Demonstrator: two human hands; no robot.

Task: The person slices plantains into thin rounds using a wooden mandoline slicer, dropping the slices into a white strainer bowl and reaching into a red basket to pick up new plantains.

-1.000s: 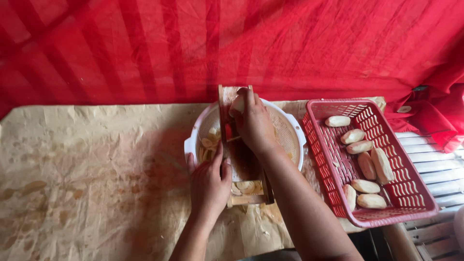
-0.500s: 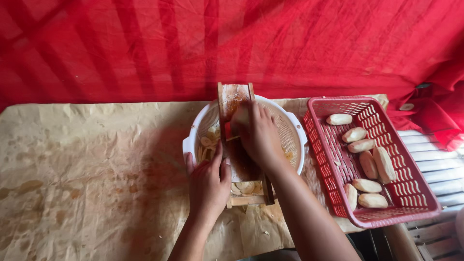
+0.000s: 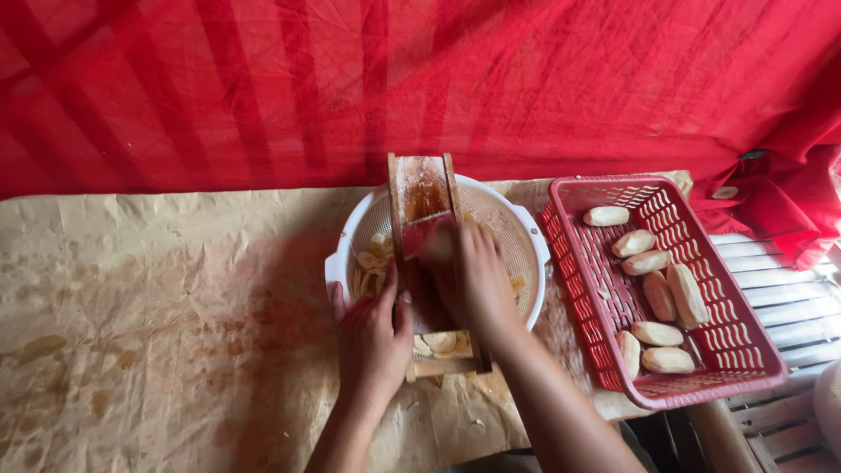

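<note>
Your left hand [image 3: 372, 337] clamps the near end of the wooden slicer board [image 3: 427, 254], fingers wrapped on its left rail, so the board stays put across the white colander [image 3: 526, 236] and the cut slices [image 3: 372, 258] drop straight into it. Your right hand [image 3: 473, 280] lies flat and blurred over the board's middle, curled down on a peeled piece that you can barely see beneath the palm; pressing from above keeps it against the blade. The red basket [image 3: 745, 350] sits just right of the colander, touching it or nearly so, with more peeled pieces [image 3: 657, 293] within reach of that hand. Stained brown paper [image 3: 158, 298] covers the bench, red cloth [image 3: 263, 88] hangs behind, and pale slats [image 3: 780, 263] show at the right.
</note>
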